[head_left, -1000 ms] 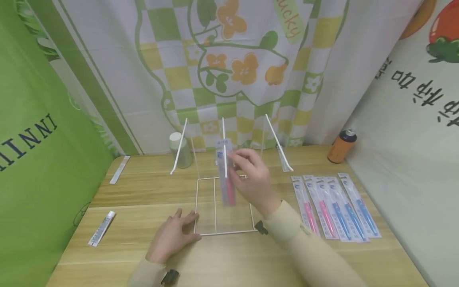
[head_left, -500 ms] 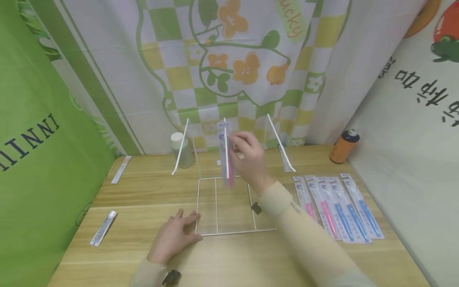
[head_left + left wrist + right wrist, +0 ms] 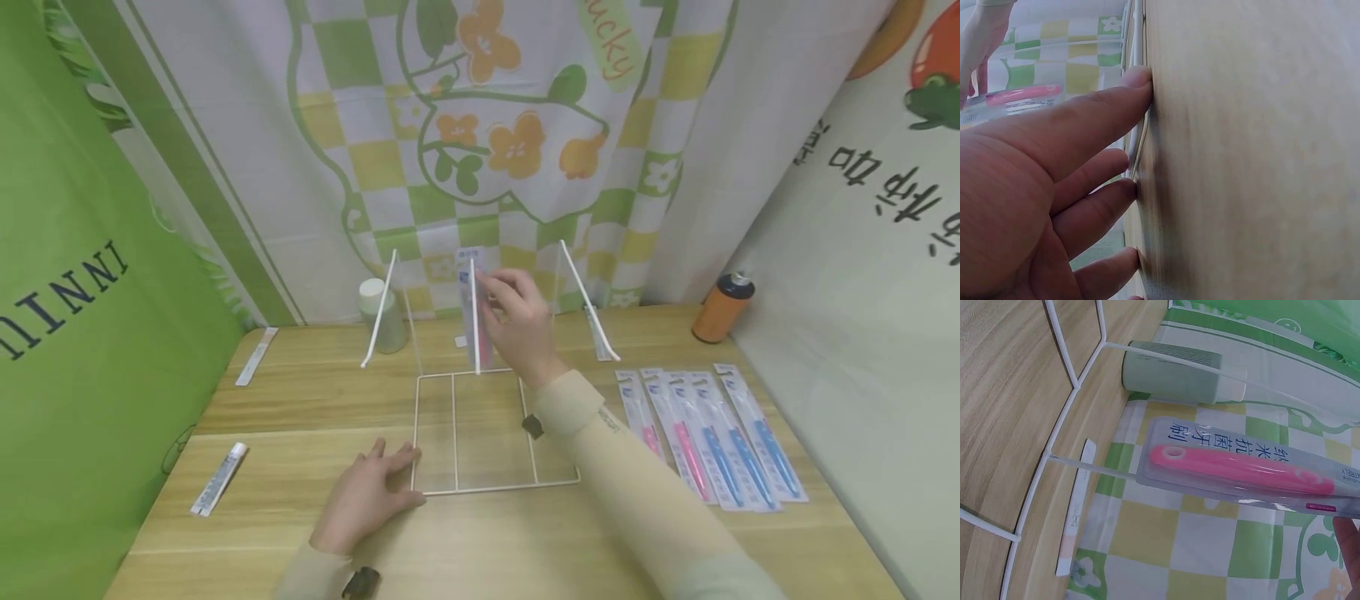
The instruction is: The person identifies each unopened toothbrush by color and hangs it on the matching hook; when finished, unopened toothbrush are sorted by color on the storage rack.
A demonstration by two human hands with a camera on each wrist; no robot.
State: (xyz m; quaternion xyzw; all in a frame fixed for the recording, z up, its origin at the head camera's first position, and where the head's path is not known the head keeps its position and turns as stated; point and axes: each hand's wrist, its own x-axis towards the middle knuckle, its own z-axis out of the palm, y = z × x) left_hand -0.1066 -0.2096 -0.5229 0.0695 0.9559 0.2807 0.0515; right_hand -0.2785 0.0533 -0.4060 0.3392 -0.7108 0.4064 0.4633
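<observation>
My right hand (image 3: 517, 317) pinches a packaged pink toothbrush (image 3: 1241, 469) by its edge. The package stands upright at the middle hook (image 3: 476, 325) of a white wire rack (image 3: 495, 487). The hook's near length shows in front of the package, and its far end is hidden behind the package top. My left hand (image 3: 363, 500) rests at the front left corner of the rack's base, thumb and fingers spread against wire and tabletop. In the left wrist view, the thumb (image 3: 1097, 119) lies against the wire.
Several packaged toothbrushes (image 3: 712, 442), pink and blue, lie at the right. Behind the rack stands a pale green bottle (image 3: 388, 325) with a white cap. An orange bottle (image 3: 722, 310) is at the back right. A small tube (image 3: 219, 479) and a slim packet (image 3: 257, 357) lie left.
My right hand has slid the toothbrush package back along the middle hook, away from me and towards the curtain. The left hand has stayed at the rack's corner.
</observation>
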